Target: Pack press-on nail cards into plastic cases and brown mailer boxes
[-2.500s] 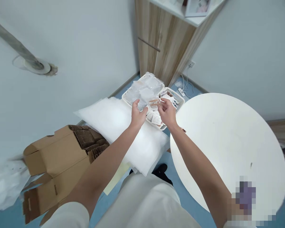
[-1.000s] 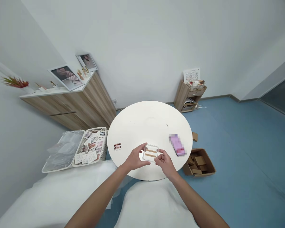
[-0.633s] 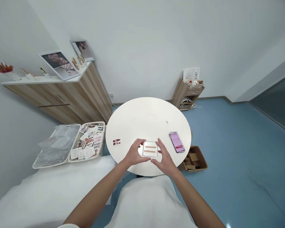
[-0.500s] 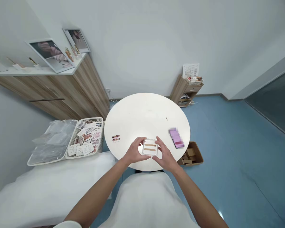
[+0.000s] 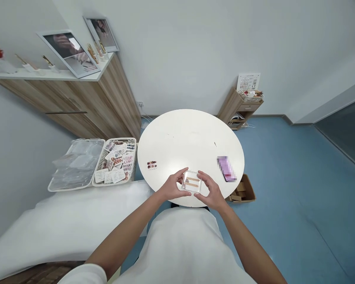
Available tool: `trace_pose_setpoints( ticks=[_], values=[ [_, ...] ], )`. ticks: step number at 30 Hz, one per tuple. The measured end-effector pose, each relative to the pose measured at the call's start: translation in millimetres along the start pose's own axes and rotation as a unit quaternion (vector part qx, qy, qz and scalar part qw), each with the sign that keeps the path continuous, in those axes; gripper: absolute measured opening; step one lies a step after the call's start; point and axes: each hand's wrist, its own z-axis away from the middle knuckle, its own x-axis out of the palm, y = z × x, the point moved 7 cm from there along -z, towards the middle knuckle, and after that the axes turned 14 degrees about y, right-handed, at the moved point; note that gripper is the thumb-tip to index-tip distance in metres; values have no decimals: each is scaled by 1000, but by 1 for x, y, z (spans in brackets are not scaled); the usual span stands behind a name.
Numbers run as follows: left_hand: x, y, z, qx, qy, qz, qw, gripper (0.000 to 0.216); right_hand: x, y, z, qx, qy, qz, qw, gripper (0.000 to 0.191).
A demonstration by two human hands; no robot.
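Observation:
Between both hands, above the near edge of the round white table (image 5: 192, 130), is a small clear plastic box (image 5: 193, 188) with two light-brown sticks lying across it. Small greyish bits show at its left end, too small to name. My left hand (image 5: 173, 187) grips the left side, thumb below and fingers above. On the opposite side my right hand (image 5: 212, 192) holds the box in the same way. To the left on the tabletop lies a card of press-on nails (image 5: 152, 165), and to the right a phone (image 5: 226, 169) with a blurred purple screen.
Left of the table, a white basket (image 5: 95, 172) holds many nail cards, beside a tray of clear plastic packets (image 5: 79, 159). A cardboard box (image 5: 249, 188) stands on the floor at right. Further back are a wooden cabinet (image 5: 118, 94) and a small wooden shelf unit (image 5: 229, 104).
The whole view has shifted, so the table and surroundings appear further right and slightly higher. The clear box is turned a little, and greyish bits now show at its left end. Both hands keep their hold.

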Motion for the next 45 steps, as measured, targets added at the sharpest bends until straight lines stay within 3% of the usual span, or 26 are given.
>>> trace_pose_setpoints(
  ticks=[6,14,19,30,35,38,42,45],
  values=[
    [-5,-3,2,-34,25,39,998,92,7,4,-8,28,-24,-73,997,62],
    [-4,9,-5,-6,30,59,998,78,3,-3,-14,36,-15,-98,994,61],
    [3,12,-6,-10,6,66,998,90,-5,-4,-12,34,-9,-76,997,60],
    [17,16,-10,-22,15,175,984,78,-12,-6,-18,34,5,-121,992,51],
    [27,14,-2,-31,0,151,988,75,-18,8,-20,81,72,-169,980,39],
    [41,12,3,-50,-19,184,981,75,-25,20,-24,125,113,-134,977,29],
    [50,2,3,-86,-9,227,970,75,-34,31,-29,166,138,-110,970,27],
    [46,-15,2,-128,18,201,971,59,-40,37,-28,182,150,-124,964,28]
  ],
)
